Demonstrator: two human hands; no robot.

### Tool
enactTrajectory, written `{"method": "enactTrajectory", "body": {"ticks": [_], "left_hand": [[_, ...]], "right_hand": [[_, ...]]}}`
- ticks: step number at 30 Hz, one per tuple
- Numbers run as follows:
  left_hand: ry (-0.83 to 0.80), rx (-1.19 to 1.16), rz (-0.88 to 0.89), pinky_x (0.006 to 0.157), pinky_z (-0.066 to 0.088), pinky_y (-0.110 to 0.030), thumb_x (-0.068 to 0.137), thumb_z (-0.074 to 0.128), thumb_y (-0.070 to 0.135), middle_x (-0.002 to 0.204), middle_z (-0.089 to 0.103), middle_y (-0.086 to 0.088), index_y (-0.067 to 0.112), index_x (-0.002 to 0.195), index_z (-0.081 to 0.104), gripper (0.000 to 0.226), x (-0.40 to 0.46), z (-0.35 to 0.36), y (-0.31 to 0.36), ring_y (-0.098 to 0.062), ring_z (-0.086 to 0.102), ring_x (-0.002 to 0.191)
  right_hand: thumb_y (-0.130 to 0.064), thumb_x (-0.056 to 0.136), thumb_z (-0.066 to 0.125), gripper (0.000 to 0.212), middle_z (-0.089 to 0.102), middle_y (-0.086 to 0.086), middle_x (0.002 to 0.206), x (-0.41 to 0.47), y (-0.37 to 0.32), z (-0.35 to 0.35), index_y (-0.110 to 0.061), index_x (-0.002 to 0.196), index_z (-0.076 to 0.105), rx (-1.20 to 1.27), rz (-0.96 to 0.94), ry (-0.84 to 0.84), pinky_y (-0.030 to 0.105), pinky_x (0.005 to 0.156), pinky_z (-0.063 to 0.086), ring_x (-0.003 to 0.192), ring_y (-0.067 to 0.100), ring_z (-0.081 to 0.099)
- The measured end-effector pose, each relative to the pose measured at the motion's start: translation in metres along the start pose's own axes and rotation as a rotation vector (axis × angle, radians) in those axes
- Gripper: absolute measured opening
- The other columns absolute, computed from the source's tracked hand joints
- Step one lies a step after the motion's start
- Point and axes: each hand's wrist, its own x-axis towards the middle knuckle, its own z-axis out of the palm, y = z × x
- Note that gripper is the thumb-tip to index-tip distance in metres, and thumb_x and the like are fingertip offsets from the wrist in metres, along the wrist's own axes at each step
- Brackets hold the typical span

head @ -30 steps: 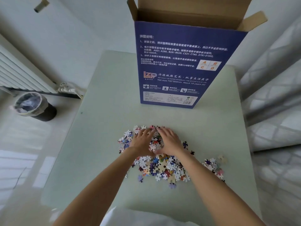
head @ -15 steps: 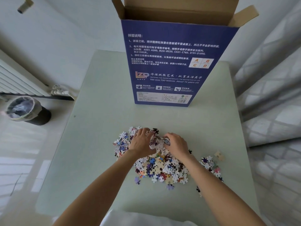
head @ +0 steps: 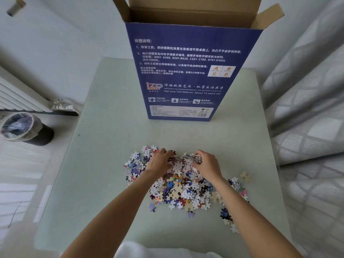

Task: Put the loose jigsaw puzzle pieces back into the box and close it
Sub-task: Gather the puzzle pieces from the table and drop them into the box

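Observation:
A tall blue puzzle box stands upright at the far side of the table, its brown top flaps open. A heap of loose jigsaw pieces lies on the table in front of me. My left hand rests on the far left part of the heap with fingers curled round a few dark pieces. My right hand grips a stacked bunch of pieces at the heap's far edge. A few stray pieces lie to the right.
The pale green table has its right edge next to a grey checked bedcover. On the floor at left stand a lined waste bin and a white radiator.
Both hands have drawn slightly apart. The right hand has gathered pieces into a bunch and lifted it at the heap's far edge. The camera view has shifted a little.

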Motion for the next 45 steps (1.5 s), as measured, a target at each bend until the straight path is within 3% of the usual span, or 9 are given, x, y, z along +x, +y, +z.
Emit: {"method": "enactTrajectory", "body": {"ticks": [6,10,13,18,29,33,38,41,45], "left_hand": [[0.089,-0.068,-0.005,0.085,0.050,-0.023,0.087,0.063,0.022,0.105,0.068,-0.008,0.010,0.117,0.061,0.033,-0.006,-0.012,-0.008,-0.018,0.065,0.090],[0.181,-0.156,-0.042,0.073,0.045,-0.017,0.085,0.066,0.023,0.098,0.071,-0.005,0.012,0.111,0.066,0.028,-0.014,-0.024,-0.007,-0.016,0.065,0.082],[0.238,-0.192,-0.027,0.072,0.045,-0.016,0.083,0.069,0.024,0.096,0.072,-0.004,0.014,0.108,0.069,0.027,-0.022,-0.032,-0.005,-0.016,0.066,0.081],[0.368,-0.243,0.146,0.078,0.054,-0.022,0.079,0.072,0.023,0.096,0.073,0.001,0.019,0.104,0.072,0.025,-0.036,-0.063,0.010,-0.012,0.069,0.081],[0.941,-0.157,0.638,0.078,0.045,-0.009,0.079,0.070,0.014,0.098,0.071,-0.001,0.012,0.103,0.071,0.024,-0.040,-0.242,0.082,0.002,0.058,0.088],[1.085,-0.120,0.710,0.078,0.046,-0.009,0.080,0.070,0.014,0.098,0.071,0.002,0.014,0.101,0.073,0.021,-0.020,-0.310,0.109,-0.001,0.062,0.092],[0.837,-0.034,0.571,0.065,0.039,-0.007,0.081,0.070,0.020,0.085,0.073,0.001,0.015,0.098,0.073,0.018,0.011,-0.347,0.122,-0.010,0.064,0.076],[0.677,0.050,0.441,0.050,0.028,-0.021,0.082,0.069,0.020,0.058,0.053,0.007,0.012,0.077,0.067,0.010,0.028,-0.352,0.113,-0.018,0.049,0.062],[0.577,0.135,0.350,0.052,0.032,-0.028,0.085,0.065,0.027,0.062,0.054,0.003,0.013,0.071,0.057,0.022,0.042,-0.354,0.104,-0.022,0.051,0.064]], "right_hand": [[-0.030,0.083,0.068,0.034,0.070,0.001,0.096,0.002,0.003,-0.005,-0.012,0.111,0.062,0.013,-0.056,0.034,0.011,0.050,0.036,0.039,0.001,0.038],[-0.028,0.085,0.066,0.041,0.069,0.006,0.107,0.001,0.001,-0.009,-0.009,0.120,0.060,-0.006,-0.094,0.051,0.023,0.073,0.051,0.047,-0.010,0.034],[-0.026,0.085,0.065,0.035,0.068,0.007,0.106,-0.003,-0.003,-0.015,-0.009,0.116,0.062,-0.085,-0.175,0.032,0.028,0.086,0.052,0.070,0.005,0.061],[-0.021,0.087,0.062,0.030,0.067,0.006,0.105,-0.013,-0.016,-0.042,-0.013,0.116,0.064,-0.249,-0.281,-0.038,0.024,0.085,0.051,0.088,0.017,0.064],[-0.021,0.072,0.078,0.029,0.070,-0.003,0.094,-0.012,-0.096,-0.179,-0.016,0.100,0.070,0.279,-0.353,0.193,0.032,0.077,0.054,0.085,0.011,0.066],[-0.025,0.074,0.076,0.034,0.066,-0.006,0.096,0.001,-0.127,-0.226,-0.015,0.105,0.067,0.304,-0.376,0.305,0.013,0.065,0.047,0.081,0.007,0.061],[-0.026,0.078,0.072,0.039,0.062,-0.005,0.100,0.020,-0.155,-0.272,-0.011,0.112,0.063,0.265,-0.432,0.396,0.008,0.055,0.043,0.083,0.008,0.058],[-0.028,0.078,0.072,0.044,0.062,-0.001,0.107,0.034,-0.165,-0.290,-0.010,0.117,0.061,0.264,-0.443,0.431,0.019,0.064,0.046,0.090,0.013,0.058],[-0.029,0.076,0.074,0.044,0.067,0.005,0.111,0.052,-0.182,-0.311,-0.011,0.115,0.065,0.214,-0.504,0.501,0.025,0.076,0.048,0.096,0.016,0.062]]}}
